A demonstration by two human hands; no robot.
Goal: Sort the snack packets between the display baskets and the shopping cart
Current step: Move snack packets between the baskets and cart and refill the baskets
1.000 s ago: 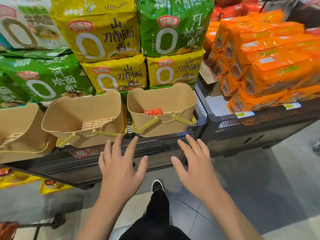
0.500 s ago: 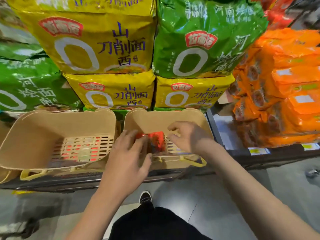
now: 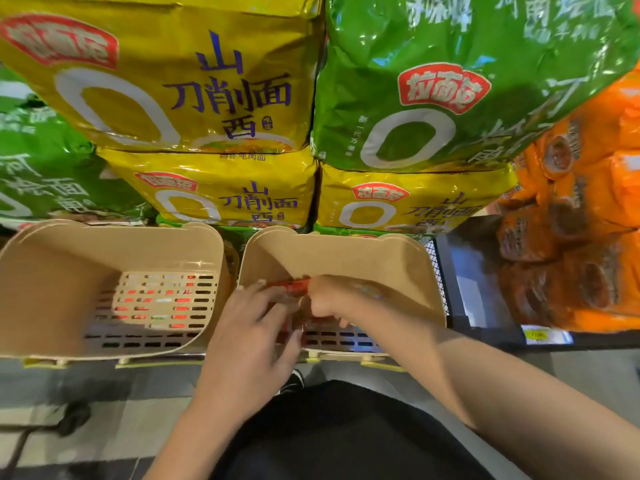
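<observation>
item one, right-hand display basket [image 3: 398, 268]: tan plastic, slotted floor, set on the shelf edge; i see both hands reaching into it. item two, red snack packets [image 3: 292, 285]: a small cluster lying inside that basket toward its left side, mostly covered by the hands, the count not readable through blur. item three, left hand [image 3: 249, 334]: over the near rim of the basket, fingers extended forward and lying on the packets; i cannot tell whether they clasp anything. item four, right hand [image 3: 332, 299]: inside the basket, fingers curled downward at the packets and seemingly pinching them, though the blur keeps me from being sure. item five, left-hand display basket [image 3: 41, 271]: same tan type, just beside the first, with red and white colour showing through its floor slots from below. item six, yellow noodle bags [image 3: 221, 195] and green noodle bags [image 3: 450, 81]: stacked directly behind both baskets. item seven, orange packets [image 3: 588, 220]: piled on the neighbouring shelf to the right. item eight, dark trousers [image 3: 346, 434] low in the view.
</observation>
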